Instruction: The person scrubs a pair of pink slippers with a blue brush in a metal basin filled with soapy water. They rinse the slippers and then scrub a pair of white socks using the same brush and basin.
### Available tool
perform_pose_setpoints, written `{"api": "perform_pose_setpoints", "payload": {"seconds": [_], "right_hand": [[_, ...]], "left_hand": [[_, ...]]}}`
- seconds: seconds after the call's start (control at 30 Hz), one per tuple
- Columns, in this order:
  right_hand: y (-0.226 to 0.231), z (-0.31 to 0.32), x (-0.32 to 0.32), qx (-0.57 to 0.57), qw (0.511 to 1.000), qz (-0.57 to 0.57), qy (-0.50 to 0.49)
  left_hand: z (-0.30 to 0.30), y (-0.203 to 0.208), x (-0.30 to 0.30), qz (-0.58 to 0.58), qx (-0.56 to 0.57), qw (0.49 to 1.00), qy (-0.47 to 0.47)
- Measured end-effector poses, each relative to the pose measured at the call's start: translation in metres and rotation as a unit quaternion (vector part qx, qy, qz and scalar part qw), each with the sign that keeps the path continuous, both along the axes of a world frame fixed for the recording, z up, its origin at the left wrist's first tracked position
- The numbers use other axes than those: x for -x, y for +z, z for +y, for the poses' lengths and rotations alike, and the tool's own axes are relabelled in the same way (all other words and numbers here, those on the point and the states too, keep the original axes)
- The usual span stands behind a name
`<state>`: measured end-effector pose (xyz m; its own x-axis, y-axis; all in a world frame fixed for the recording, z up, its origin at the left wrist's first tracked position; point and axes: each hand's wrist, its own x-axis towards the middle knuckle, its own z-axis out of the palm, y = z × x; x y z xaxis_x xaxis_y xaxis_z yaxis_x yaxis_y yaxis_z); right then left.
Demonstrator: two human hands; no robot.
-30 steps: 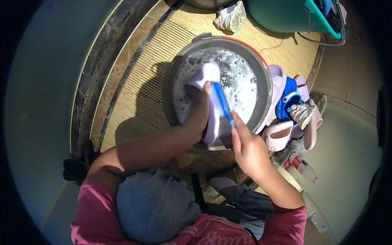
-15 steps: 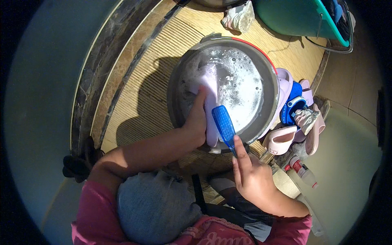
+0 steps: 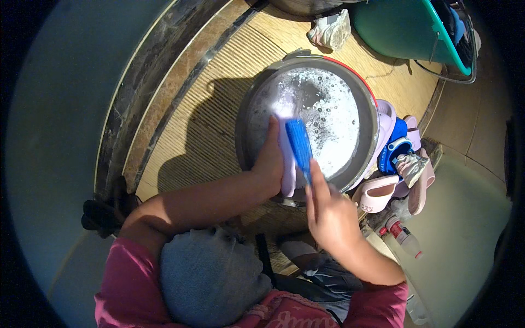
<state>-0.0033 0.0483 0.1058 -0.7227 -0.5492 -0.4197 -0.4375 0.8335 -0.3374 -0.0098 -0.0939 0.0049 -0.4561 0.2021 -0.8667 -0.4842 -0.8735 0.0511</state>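
My left hand (image 3: 268,165) is closed around a lilac slipper (image 3: 288,158), whose far end dips into the suds of a round grey basin (image 3: 367,139). White foam (image 3: 334,136) covers much of the water. In my right hand (image 3: 331,213), somewhat blurred, is the handle of a blue scrubbing brush (image 3: 298,143). The brush head lies against or just above the right side of the slipper; contact cannot be made out. The slipper's submerged end is hidden by foam.
Right of the basin are lilac and pink slippers (image 3: 378,188), a blue clog (image 3: 395,148), a crumpled wrapper (image 3: 411,167) and a red-labelled bottle (image 3: 403,236). Beyond stand a green bucket (image 3: 404,35) and a whitish crumpled bundle (image 3: 331,31). A dark stone ledge (image 3: 145,90) curves along the left.
The brush has moved forward along the slipper, and its head has turned. My right hand has followed, forward and leftward. The whole view has shifted slightly; my left hand keeps its hold.
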Motion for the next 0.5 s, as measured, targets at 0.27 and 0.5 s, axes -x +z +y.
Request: {"api": "perform_pose_setpoints", "payload": {"seconds": [0.27, 0.5], "right_hand": [[-0.010, 0.005, 0.005, 0.007, 0.999, -0.022, -0.025], [-0.089, -0.023, 0.070, 0.066, 0.989, 0.012, -0.129]], "left_hand": [[0.004, -0.014, -0.003, 0.056, 0.024, 0.998, -0.007], [0.002, -0.019, -0.003, 0.022, 0.078, 0.983, -0.165]]}}
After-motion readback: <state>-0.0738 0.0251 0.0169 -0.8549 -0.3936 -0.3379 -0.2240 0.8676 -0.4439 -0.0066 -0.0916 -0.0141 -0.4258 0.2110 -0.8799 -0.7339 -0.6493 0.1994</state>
